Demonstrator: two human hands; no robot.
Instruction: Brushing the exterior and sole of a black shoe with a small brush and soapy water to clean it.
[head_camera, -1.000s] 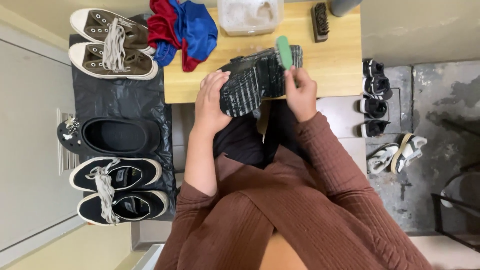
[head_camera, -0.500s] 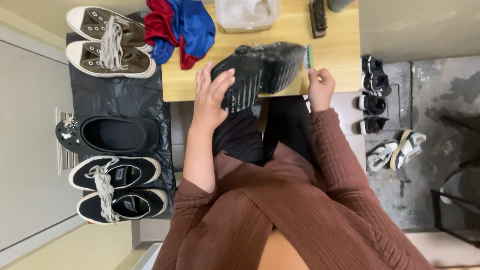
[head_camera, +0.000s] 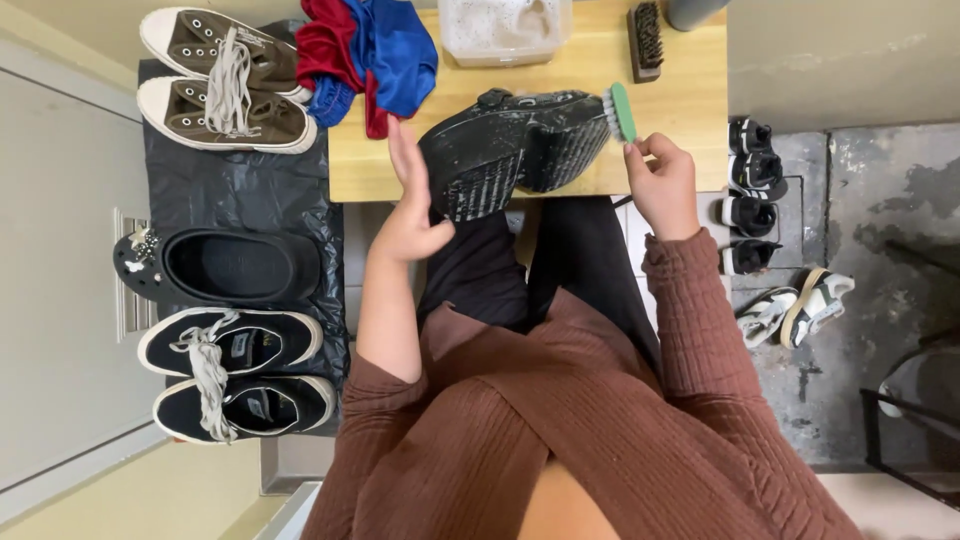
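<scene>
A black chunky-soled shoe (head_camera: 515, 150) is held sole-up over the near edge of the wooden table (head_camera: 690, 95). My left hand (head_camera: 410, 205) grips its toe end from the left side. My right hand (head_camera: 662, 182) holds a small green brush (head_camera: 620, 110) with white bristles against the shoe's heel end. The sole looks wet and speckled with foam.
A clear tub of soapy water (head_camera: 505, 28), a dark bristle brush (head_camera: 647, 40) and red and blue cloths (head_camera: 370, 55) lie on the table. Brown sneakers (head_camera: 220, 85), a black clog (head_camera: 225, 265) and black sneakers (head_camera: 235, 375) rest on black plastic at left. Sandals (head_camera: 750, 190) sit on the floor at right.
The shoe has been turned and shifted right, sole now facing up. My right hand moved the brush from the sole's middle out to the heel end.
</scene>
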